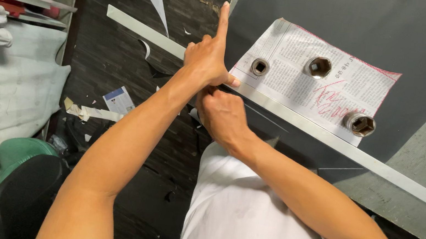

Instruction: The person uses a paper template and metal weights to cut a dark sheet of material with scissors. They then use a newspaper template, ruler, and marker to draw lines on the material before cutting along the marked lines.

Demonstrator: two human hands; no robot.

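The left hand (207, 60) presses down on the long metal straightedge (301, 123), index finger extended, not grasping. Just below the straightedge, the right hand (222, 115) is clenched; what it grips stays hidden. Above the straightedge lies a newspaper sheet (290, 80) bearing three sockets (318, 67).

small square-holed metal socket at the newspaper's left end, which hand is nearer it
Left. The left hand presses the long metal straightedge just left of the small square-holed metal socket; the right hand sits lower, below the straightedge, farther off.

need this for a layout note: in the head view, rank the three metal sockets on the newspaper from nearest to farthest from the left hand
Measured from the left hand:
1. Square-hole socket, at the newspaper's left edge, just past the thumb.
2. Hex-hole socket, upper middle of the sheet.
3. Large socket, near the lower right corner, beside the long metal strip.
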